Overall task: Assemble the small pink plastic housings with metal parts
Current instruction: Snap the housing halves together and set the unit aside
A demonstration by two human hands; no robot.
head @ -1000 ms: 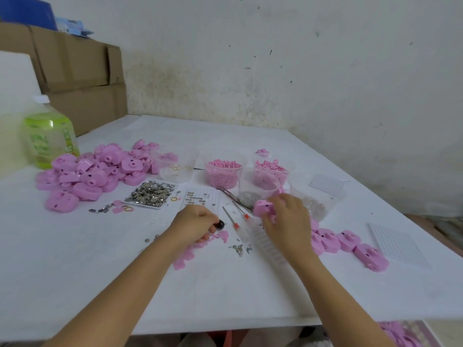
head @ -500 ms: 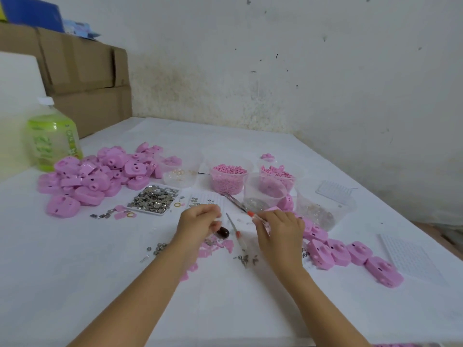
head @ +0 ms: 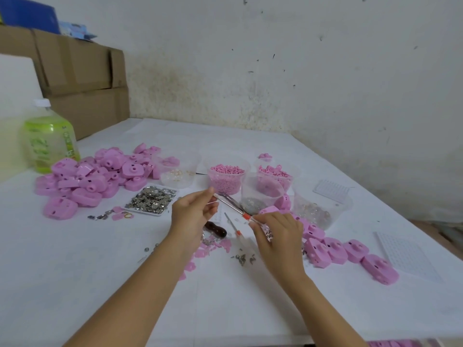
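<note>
A white counter (head: 75, 284) runs back to a stained, chipped white wall (head: 300, 71). Cardboard boxes (head: 80, 68) stand stacked at 10 o'clock, with a green bottle (head: 50, 141) just in front of them. A pile of pink housings (head: 95, 176) lies at 9 o'clock. A tray of metal parts (head: 151, 200) sits between that pile and the hands. At 12 o'clock stands a tub of pink pellets (head: 226, 179), with a clear tub (head: 261, 194) just beside it. A row of pink housings (head: 335, 249) stretches out at 3 o'clock, near a white grid tray (head: 406, 256). Under the hands lie a dark wooden handle (head: 216, 229), a second screwdriver (head: 234, 226) and loose metal bits (head: 244, 257).

The right hand (head: 278, 235) has its grip clamped on the clear handle of a screwdriver (head: 231, 206). The left hand (head: 194, 212) pinches the tip of its shaft.

A second ago the right hand held a pink housing. Half a second ago the left hand hung lower, curled near the wooden handle.
</note>
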